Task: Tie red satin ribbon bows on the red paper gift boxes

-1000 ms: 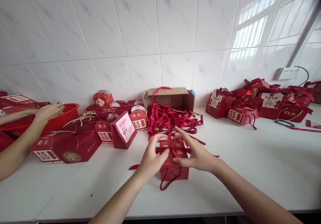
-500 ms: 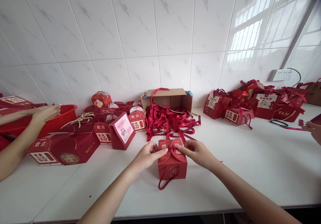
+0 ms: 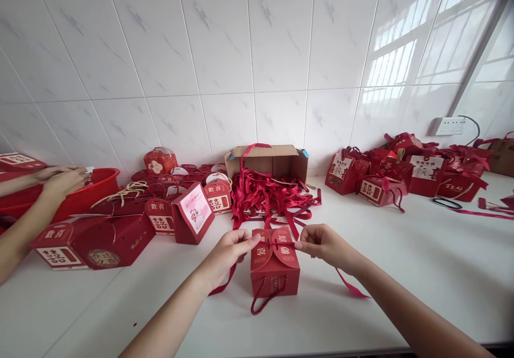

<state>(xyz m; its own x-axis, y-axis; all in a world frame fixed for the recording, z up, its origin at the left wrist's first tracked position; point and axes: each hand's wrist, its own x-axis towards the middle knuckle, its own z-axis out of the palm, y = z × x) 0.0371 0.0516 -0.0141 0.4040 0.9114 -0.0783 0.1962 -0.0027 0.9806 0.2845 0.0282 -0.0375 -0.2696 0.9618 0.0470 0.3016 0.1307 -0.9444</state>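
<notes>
A red gift box (image 3: 276, 272) with rounded top flaps and a twisted cord handle stands upright on the white table. Across its top runs a dark red ribbon (image 3: 353, 288), pulled out to both sides. My left hand (image 3: 235, 248) pinches the ribbon at the box's left top edge, and a length of it hangs below. On the other side my right hand (image 3: 321, 244) grips the ribbon just off the right edge, its tail trailing on the table. Behind the box lies a heap of loose red ribbons (image 3: 273, 195), spilling from an open cardboard carton (image 3: 281, 152).
Red boxes (image 3: 120, 240) crowd the left side, beside a red basin (image 3: 106, 179) where another person's hands (image 3: 62, 181) are at work. Ribboned bags (image 3: 341, 173) stand at the right, near a black loop (image 3: 447, 203). A white socket strip (image 3: 447, 126) is on the tiled wall.
My hands have moved apart, my right hand further right, drawing the ribbon taut across the box top. Ribbon tails now show on both sides. The hand at the far right has left the view.
</notes>
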